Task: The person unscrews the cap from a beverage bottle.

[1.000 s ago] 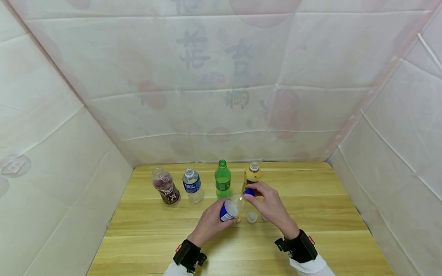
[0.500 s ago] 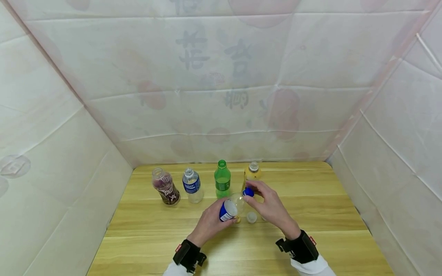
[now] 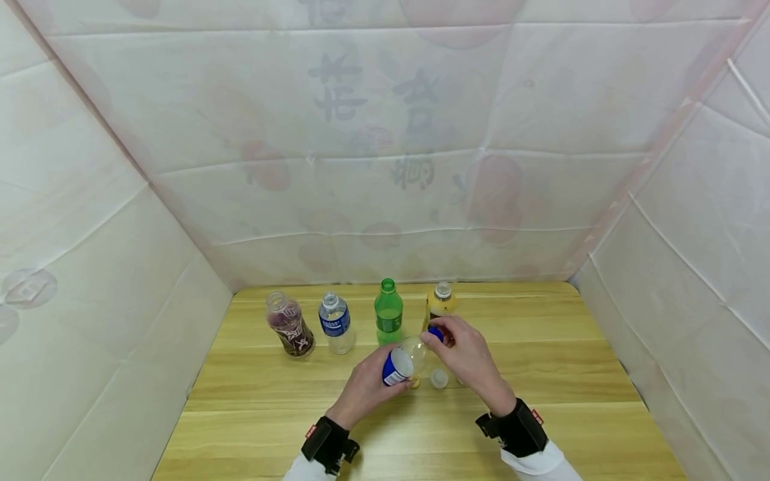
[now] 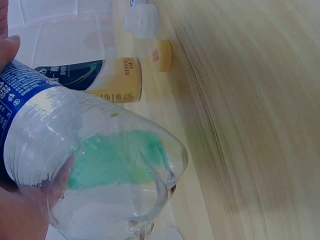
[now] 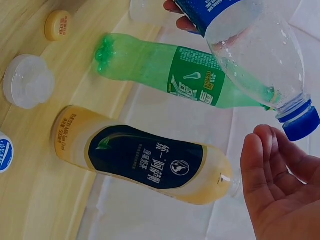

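My left hand (image 3: 367,384) grips a clear plastic bottle (image 4: 95,135) round its blue label, holding it tilted over the table. Its blue cap (image 5: 300,122) sits on the neck at the right. In the head view, thumb and fingers of my right hand (image 3: 466,351) are around that cap. The right wrist view shows the curled fingertips right beside it. Behind the hands stand a green bottle (image 3: 388,310) and a yellow bottle (image 5: 145,157) with a dark label, both uncapped in the head view.
A dark-purple-labelled bottle (image 3: 290,325) and a clear bottle with a blue label (image 3: 335,324) stand uncapped at the left of the wooden table (image 3: 252,414). Loose on it lie a yellow cap (image 5: 57,26), a clear cap (image 5: 27,82) and a white-and-blue cap (image 5: 5,152).
My right hand turns slightly at the blue cap; its fingers loosen half a second ago and now cover more of it. The left hand and bottle stay in place.
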Available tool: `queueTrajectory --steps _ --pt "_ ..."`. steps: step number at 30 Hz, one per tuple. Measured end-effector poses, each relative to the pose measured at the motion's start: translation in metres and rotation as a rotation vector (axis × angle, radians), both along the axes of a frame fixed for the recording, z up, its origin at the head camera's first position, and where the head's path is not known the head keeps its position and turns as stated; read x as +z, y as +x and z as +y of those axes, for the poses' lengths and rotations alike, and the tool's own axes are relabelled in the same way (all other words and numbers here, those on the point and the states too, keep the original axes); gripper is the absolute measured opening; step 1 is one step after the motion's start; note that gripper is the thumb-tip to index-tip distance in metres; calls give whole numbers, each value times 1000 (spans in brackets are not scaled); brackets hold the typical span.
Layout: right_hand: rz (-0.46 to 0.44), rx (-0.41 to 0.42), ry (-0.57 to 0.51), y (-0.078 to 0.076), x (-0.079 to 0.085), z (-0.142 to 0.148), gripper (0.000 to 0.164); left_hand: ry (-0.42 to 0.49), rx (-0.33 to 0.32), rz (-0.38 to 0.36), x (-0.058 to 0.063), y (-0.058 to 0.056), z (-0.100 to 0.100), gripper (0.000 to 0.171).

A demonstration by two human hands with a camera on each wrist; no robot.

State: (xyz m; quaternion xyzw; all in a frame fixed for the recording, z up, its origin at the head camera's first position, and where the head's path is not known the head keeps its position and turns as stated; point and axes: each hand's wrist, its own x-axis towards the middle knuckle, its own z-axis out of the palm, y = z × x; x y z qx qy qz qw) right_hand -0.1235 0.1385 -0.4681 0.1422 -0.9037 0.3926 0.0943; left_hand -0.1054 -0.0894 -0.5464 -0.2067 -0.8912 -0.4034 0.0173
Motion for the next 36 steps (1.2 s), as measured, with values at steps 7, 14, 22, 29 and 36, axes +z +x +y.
queueTrajectory --steps 7,14,22,29,36 --pt "-43 -33 20 0 1 -2 41 7 -4 17 -1 -1 0 74" --pt "-14 -45 26 0 0 -3 35 12 -2 7 -1 0 0 73" --pt "65 -3 -5 1 -3 -2 27 4 -6 -15 -3 0 0 73" --pt "44 103 -83 4 1 2 29 15 -4 -15 -4 0 0 73" --pt "24 172 -68 4 3 5 45 17 -3 -3 -5 0 -1 73"
